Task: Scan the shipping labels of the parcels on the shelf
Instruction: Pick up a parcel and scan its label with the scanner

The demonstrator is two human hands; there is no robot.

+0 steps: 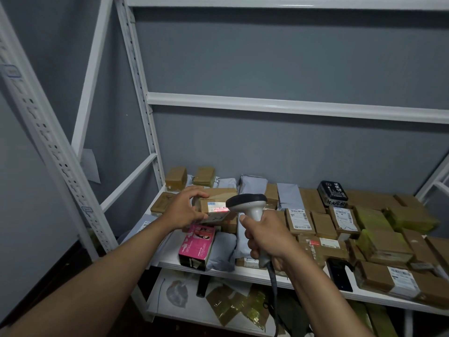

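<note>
One parcel is under the beam in the head view: a brown cardboard box (215, 205) with a white shipping label (217, 206), on which a red glow is seen. It lies at the left end of the white metal shelf (218, 269), just behind a pink printed carton (196, 246). Which parcels have already been read cannot be told; many brown taped boxes (386, 242) and grey plastic mailers (289, 195) to the right of the pink carton seemingly remain, so the task is judged far from finished. The box is held steady by the left hand (187, 209), thumb and fingers spread wide and curved around its left end. The handle of the white and black corded barcode scanner (251, 206) is wrapped tightly by the right hand (266, 237), all fingers curled closed.
</note>
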